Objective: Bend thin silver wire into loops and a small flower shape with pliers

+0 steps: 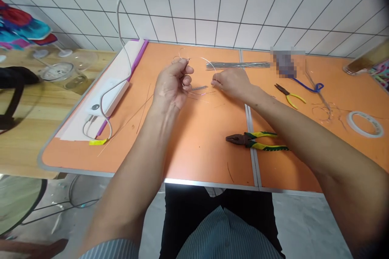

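Thin wire (204, 58) held in an arc between two hands, over the far middle of the orange table (197, 145).
The left hand (174, 85) is closed on one end of it and the right hand (232, 83) pinches the other end. Combination pliers (255, 140) lie nearer, and a bundle of straight wires (238, 65) lies farther.

A pixelated patch (285, 64) at the far edge of the desk (197, 149) hides whatever lies there, the thin wire (208, 61) coiled above the left grip (174, 85) is too fine to count, and the jar (367, 60) at the far right corner is cut off.
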Demonstrator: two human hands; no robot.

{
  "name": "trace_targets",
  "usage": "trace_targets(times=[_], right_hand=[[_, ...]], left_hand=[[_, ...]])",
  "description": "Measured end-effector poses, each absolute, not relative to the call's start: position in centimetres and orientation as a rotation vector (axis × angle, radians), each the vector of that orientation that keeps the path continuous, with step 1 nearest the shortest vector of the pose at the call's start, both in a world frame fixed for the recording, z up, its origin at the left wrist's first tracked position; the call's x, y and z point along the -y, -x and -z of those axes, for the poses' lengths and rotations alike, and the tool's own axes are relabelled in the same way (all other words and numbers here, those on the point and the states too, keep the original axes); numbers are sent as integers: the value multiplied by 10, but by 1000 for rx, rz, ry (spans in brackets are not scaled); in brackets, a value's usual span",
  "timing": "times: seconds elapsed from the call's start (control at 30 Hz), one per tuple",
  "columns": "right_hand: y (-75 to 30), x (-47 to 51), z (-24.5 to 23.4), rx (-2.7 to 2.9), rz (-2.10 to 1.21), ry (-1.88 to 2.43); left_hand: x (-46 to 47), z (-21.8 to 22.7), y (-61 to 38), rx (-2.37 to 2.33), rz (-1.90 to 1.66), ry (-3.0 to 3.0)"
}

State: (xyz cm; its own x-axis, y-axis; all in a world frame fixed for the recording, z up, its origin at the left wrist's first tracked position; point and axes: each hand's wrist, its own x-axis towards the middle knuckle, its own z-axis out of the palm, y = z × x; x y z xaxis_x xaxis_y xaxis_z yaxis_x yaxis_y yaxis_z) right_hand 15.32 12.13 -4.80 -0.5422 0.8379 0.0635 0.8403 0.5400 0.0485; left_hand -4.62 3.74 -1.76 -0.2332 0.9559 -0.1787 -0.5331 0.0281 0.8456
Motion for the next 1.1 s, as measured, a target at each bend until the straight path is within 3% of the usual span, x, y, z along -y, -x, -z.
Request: trace_targets(times=[0.17, 0.6, 0.9, 1.1], right_hand=[[-135, -142, 52, 2773, 136, 1468], [-155, -108, 52, 2579, -489, 1247], [-128, -79, 65, 2621, -433, 1128], [-115, -76, 62, 2781, -221, 1339]], left_hand=[[-42, 18, 51, -1006, -1559, -522], [-53, 33, 64, -938, -1531, -557], [-54, 34, 66, -1002, -1559, -604], [-56, 33, 68, -1001, -1592, -586]])
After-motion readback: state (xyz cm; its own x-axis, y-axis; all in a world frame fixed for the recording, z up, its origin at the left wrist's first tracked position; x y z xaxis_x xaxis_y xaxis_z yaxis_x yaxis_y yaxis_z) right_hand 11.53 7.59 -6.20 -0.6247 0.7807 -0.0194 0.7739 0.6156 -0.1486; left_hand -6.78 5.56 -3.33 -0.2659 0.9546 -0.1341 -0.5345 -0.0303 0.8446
